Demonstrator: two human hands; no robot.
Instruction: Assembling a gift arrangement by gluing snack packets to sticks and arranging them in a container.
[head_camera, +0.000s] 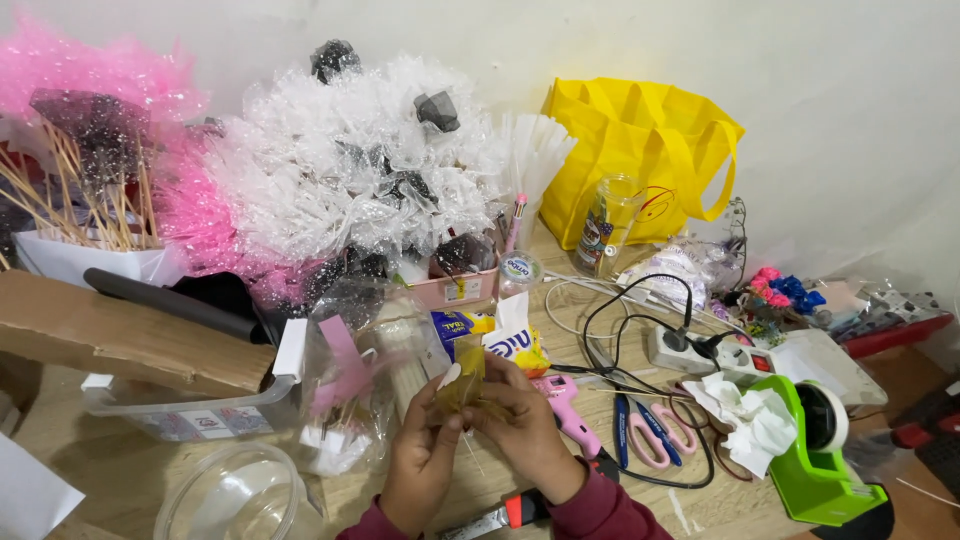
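Box (90, 262) holds skewers (95, 195) — hands pinch wrapper (462, 385).

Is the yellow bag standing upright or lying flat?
Upright. The yellow bag stands against the wall, its handles hanging down, behind a glass jar.

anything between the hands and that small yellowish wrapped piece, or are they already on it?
Nothing visible stands between them. The left hand and right hand both pinch the yellowish wrapped piece directly, above the wooden table. The pink glue gun lies beside the right hand, not between.
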